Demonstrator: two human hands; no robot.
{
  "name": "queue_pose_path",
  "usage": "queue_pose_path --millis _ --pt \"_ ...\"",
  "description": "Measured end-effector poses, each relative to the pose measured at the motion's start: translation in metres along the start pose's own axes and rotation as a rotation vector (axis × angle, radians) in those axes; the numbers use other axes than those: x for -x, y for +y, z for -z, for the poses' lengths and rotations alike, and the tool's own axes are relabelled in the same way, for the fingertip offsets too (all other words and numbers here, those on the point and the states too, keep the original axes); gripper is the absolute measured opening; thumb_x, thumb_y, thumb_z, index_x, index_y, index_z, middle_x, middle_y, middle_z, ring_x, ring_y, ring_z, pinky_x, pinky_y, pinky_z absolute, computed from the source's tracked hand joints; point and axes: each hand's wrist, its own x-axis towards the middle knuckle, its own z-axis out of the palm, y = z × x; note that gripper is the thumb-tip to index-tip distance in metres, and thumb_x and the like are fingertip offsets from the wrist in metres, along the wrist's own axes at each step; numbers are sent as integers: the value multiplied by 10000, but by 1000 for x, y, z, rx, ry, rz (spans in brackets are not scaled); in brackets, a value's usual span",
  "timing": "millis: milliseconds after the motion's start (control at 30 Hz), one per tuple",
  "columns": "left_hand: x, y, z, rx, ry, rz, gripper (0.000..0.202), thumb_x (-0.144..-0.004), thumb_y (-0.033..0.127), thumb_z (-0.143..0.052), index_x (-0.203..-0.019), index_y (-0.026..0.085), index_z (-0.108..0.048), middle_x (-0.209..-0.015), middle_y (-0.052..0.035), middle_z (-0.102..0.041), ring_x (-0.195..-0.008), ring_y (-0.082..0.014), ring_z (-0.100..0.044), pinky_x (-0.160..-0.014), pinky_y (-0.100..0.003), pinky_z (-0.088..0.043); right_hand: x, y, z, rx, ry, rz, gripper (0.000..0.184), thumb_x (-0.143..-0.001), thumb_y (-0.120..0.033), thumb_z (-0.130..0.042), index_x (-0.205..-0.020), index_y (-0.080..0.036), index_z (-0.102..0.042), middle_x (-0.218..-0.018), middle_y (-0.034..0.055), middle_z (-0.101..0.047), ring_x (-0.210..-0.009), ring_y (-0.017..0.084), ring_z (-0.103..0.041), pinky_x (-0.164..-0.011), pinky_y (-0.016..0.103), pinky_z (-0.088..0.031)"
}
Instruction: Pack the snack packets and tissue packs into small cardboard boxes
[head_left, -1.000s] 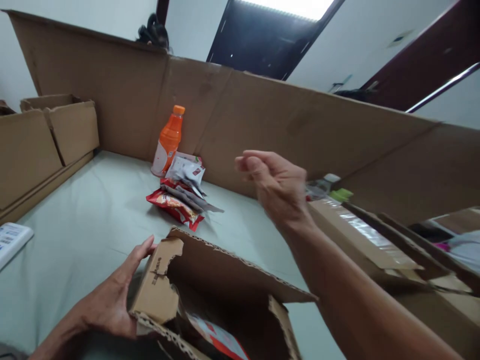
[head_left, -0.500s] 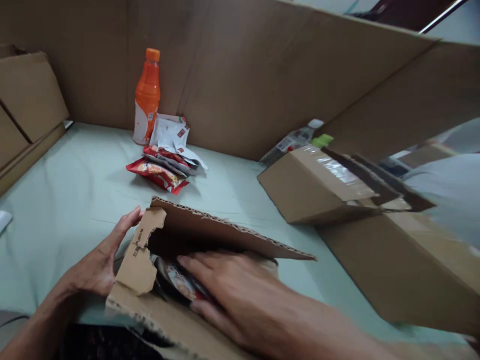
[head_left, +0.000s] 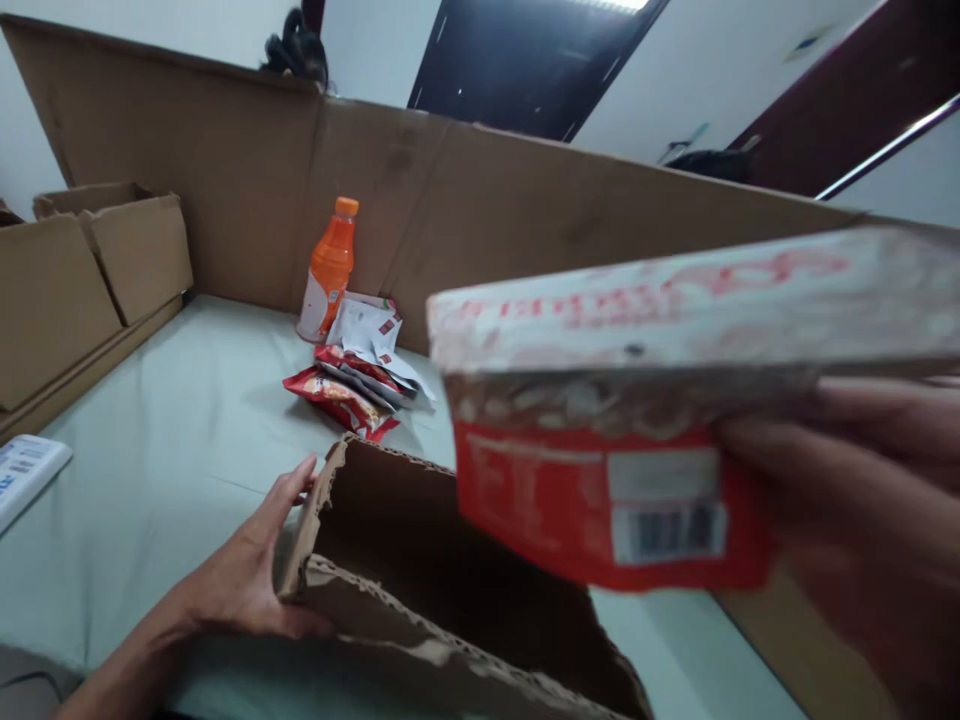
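Near right, my right hand (head_left: 877, 510) has a red-and-white packet (head_left: 555, 490) in its fingers, lifted, not yet set down; my left hand (head_left: 244, 575) grips the box (head_left: 375, 622). Far left, other packets (head_left: 341, 400) already lie by the bottle (head_left: 330, 265).

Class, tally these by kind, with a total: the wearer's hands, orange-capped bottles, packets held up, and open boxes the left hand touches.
Hands: 2 (left hand, right hand)
Orange-capped bottle: 1
Held-up packet: 1
Open box: 1
Total: 5
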Motion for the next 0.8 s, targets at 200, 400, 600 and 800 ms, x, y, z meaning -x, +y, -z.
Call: queue_pose_path --millis 200,400,600,800 --pt "6 -13 -5 -11 -3 -48 1275 -652 482 -873 -1626 394 -55 -1701 -113 -133 -1528 -512 -167 -1210 -734 -162 -87 7 -73 164 133 316 150 -888 -395 -604 -940 -352 -738 -1029 36 -769 -964 332 -672 -906 540 -504" --pt "5 -10 -3 -55 4 -89 1251 -647 432 -863 -1626 373 -87 -1682 -117 -192 -1514 -516 -206 -1213 -705 -226 -100 60 -138 132 -145 266 246 -805 -449 -627 -819 -233 -744 -818 43 -774 -766 234 -705 -761 393 -555" --pt "3 -10 -9 -45 6 -130 1251 -639 452 -867 -1622 389 -95 -1677 -105 -226 -1513 -492 -235 -1206 -706 -223 -32 90 -107 85 -334 80 403 -798 -595 -649 -708 -218 -760 -703 56 -770 -650 217 -705 -643 349 -575" --pt "15 -7 13 -34 37 -6 1374 -539 600 -901 -1632 314 -121 -1681 -150 -251 -1485 -476 -333 -1199 -681 -265 15 132 -91 -79 -345 -231 467 -697 -699 -721 -701 -234 -773 -678 108 -767 -546 281 -704 -446 370 -553"
